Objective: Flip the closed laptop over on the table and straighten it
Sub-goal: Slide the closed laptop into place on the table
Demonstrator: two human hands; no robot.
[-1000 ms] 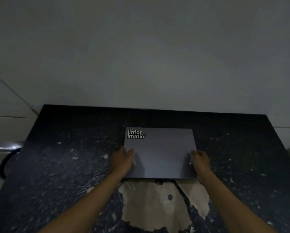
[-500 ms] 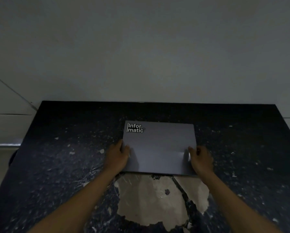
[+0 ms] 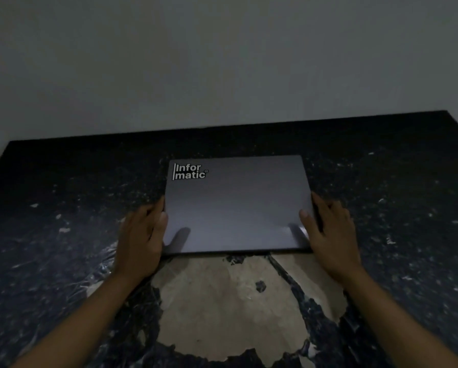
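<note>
the left hand (image 3: pixel 140 235) grips the near-left edge of the closed laptop (image 3: pixel 236 203), thumb on top and fingers along the side. the right hand (image 3: pixel 328 232) mirrors it on the near-right edge, thumb on the lid. between them the laptop lies flat on the table (image 3: pixel 63 208), lid up with its white logo (image 3: pixel 189 171) far from the left thumb. to flip well, i judge both hands should lift evenly, keeping a firm pinch so the smooth shell doesn't slip. just behind the wrists the tabletop's coating is peeled to a pale patch (image 3: pixel 222 314). a blank wall (image 3: pixel 222 62) lies beyond; nothing blocks the turn.
</note>
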